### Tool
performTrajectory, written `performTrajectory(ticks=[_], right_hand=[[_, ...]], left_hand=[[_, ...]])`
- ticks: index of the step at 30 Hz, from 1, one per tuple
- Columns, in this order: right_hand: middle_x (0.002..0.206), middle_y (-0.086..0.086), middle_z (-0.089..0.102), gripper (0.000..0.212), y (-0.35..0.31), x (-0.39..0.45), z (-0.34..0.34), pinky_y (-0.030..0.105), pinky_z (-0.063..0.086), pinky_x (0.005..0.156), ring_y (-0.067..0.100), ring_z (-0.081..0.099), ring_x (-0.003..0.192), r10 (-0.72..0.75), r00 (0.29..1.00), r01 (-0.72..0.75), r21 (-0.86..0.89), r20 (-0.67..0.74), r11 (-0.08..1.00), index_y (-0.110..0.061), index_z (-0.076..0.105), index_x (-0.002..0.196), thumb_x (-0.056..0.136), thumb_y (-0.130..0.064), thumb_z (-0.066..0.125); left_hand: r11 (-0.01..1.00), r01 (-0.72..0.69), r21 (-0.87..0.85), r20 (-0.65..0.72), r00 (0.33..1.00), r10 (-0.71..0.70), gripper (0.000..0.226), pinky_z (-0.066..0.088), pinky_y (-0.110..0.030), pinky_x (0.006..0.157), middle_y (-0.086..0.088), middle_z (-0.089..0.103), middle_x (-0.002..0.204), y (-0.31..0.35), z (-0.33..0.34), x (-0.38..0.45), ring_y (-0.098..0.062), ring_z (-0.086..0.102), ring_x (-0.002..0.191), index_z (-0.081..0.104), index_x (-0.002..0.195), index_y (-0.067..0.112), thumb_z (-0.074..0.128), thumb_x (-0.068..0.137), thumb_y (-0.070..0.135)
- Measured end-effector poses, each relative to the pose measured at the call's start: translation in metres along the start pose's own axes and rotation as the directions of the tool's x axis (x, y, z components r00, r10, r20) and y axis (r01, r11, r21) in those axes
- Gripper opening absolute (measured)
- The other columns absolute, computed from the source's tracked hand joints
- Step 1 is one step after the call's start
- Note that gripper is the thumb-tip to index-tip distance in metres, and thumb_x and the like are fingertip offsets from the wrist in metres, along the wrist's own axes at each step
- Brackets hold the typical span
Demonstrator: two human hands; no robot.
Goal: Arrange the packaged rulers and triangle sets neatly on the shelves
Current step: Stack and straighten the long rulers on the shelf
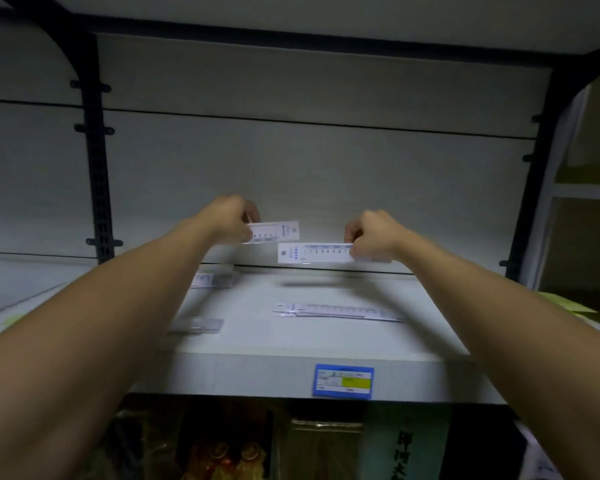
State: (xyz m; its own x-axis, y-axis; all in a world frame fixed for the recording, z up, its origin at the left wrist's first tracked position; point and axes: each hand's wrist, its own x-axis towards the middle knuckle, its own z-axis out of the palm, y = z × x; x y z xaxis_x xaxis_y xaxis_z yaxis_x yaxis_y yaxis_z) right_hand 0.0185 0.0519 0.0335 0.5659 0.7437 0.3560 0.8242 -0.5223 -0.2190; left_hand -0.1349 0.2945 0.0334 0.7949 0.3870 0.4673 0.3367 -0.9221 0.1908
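We are holding two packaged rulers up over the far part of the white shelf board. Our left hand is pinching the left end of one white, clear-sleeved ruler pack; our right hand is gripping the right end of a second, longer white numbered ruler pack, which is hanging slightly lower and to the right.

Below them, a long clear ruler pack is lying flat mid-shelf, with a small clear pack near left and a blurred pack further back.

We are judging the risks: each pack is being held by one end only, so the free ends could sag, twist or slip from the slick sleeves. Setting them down crooked could nudge the long pack beneath out of line.
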Motion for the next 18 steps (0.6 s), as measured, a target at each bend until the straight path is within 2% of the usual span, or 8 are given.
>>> performTrajectory(ticks=[2, 5, 7, 9, 11, 14, 16, 18], right_hand=[[0.060, 0.003, 0.057, 0.026, 0.023, -0.007, -0.010, 0.018, 0.037, 0.042, 0.021, 0.053, 0.057, 0.007, 1.000, -0.007, 0.005, -0.016, 1.000, -0.008, 0.070, 0.077, 0.071, 0.004, 0.047], [0.064, 0.003, 0.055, 0.023, 0.048, -0.015, -0.023, 0.022, 0.030, 0.046, 0.021, 0.046, 0.068, 0.019, 0.999, -0.020, -0.017, -0.039, 1.000, -0.009, 0.065, 0.075, 0.073, 0.005, 0.047], [0.064, 0.004, 0.053, 0.022, 0.062, -0.018, -0.033, 0.023, 0.029, 0.046, 0.022, 0.045, 0.068, 0.036, 0.998, -0.036, 0.009, -0.061, 0.999, -0.007, 0.064, 0.076, 0.073, 0.006, 0.047], [0.067, 0.006, 0.055, 0.022, 0.073, -0.021, -0.041, 0.021, 0.032, 0.045, 0.020, 0.047, 0.063, 0.062, 0.996, -0.060, 0.041, -0.067, 0.997, -0.006, 0.065, 0.079, 0.073, 0.005, 0.047], [0.071, 0.011, 0.060, 0.022, 0.081, -0.024, -0.046, 0.022, 0.042, 0.046, 0.024, 0.053, 0.060, 0.090, 0.995, -0.086, 0.084, -0.053, 0.993, -0.009, 0.066, 0.076, 0.070, 0.004, 0.049], [0.067, 0.012, 0.059, 0.021, 0.085, -0.028, -0.048, 0.026, 0.045, 0.042, 0.028, 0.054, 0.055, 0.112, 0.993, -0.109, 0.090, -0.028, 0.990, -0.010, 0.066, 0.073, 0.067, 0.004, 0.051], [0.065, 0.009, 0.058, 0.021, 0.086, -0.030, -0.049, 0.021, 0.040, 0.042, 0.025, 0.053, 0.057, 0.112, 0.993, -0.110, 0.054, -0.031, 0.992, -0.010, 0.066, 0.071, 0.068, 0.004, 0.050], [0.064, 0.007, 0.057, 0.022, 0.086, -0.032, -0.051, 0.019, 0.036, 0.045, 0.023, 0.051, 0.061, 0.105, 0.994, -0.104, 0.029, -0.039, 0.994, -0.011, 0.063, 0.068, 0.070, 0.005, 0.048]], left_hand=[[1.000, 0.009, -0.023, 0.029, 1.000, -0.009, 0.024, 0.047, -0.027, 0.066, 0.001, 0.068, 0.090, 0.023, 0.004, -0.001, -0.020, 0.062, 0.084, 0.069, 0.094, 0.024, 0.070, 0.077, 0.008], [0.990, 0.067, -0.122, 0.174, 0.984, -0.045, 0.018, 0.054, -0.030, 0.061, -0.002, 0.072, 0.085, 0.047, 0.008, 0.001, -0.021, 0.066, 0.071, 0.071, 0.091, 0.023, 0.075, 0.077, 0.011], [0.983, 0.051, -0.176, 0.267, 0.964, -0.003, 0.018, 0.051, -0.025, 0.060, 0.001, 0.071, 0.082, 0.062, 0.012, 0.001, -0.015, 0.063, 0.067, 0.073, 0.094, 0.023, 0.079, 0.080, 0.013], [0.976, -0.003, -0.216, 0.328, 0.942, 0.076, 0.020, 0.048, -0.019, 0.064, 0.006, 0.071, 0.080, 0.079, 0.020, -0.002, -0.008, 0.063, 0.069, 0.075, 0.093, 0.023, 0.082, 0.078, 0.013], [0.956, 0.013, -0.295, 0.436, 0.891, 0.123, 0.020, 0.047, -0.016, 0.063, 0.009, 0.068, 0.073, 0.094, 0.032, -0.007, -0.005, 0.061, 0.065, 0.075, 0.092, 0.020, 0.083, 0.076, 0.011], [0.952, 0.022, -0.304, 0.574, 0.802, 0.164, 0.016, 0.049, -0.025, 0.074, 0.007, 0.066, 0.077, 0.109, 0.050, -0.011, -0.011, 0.059, 0.075, 0.074, 0.093, 0.019, 0.082, 0.079, 0.015], [0.960, -0.012, -0.280, 0.598, 0.780, 0.184, 0.018, 0.050, -0.029, 0.085, 0.007, 0.068, 0.083, 0.115, 0.058, -0.011, -0.012, 0.061, 0.081, 0.073, 0.095, 0.021, 0.082, 0.080, 0.021], [0.962, 0.002, -0.272, 0.618, 0.767, 0.173, 0.023, 0.050, -0.026, 0.084, 0.009, 0.069, 0.084, 0.117, 0.061, -0.012, -0.011, 0.062, 0.083, 0.073, 0.097, 0.022, 0.084, 0.077, 0.025]])
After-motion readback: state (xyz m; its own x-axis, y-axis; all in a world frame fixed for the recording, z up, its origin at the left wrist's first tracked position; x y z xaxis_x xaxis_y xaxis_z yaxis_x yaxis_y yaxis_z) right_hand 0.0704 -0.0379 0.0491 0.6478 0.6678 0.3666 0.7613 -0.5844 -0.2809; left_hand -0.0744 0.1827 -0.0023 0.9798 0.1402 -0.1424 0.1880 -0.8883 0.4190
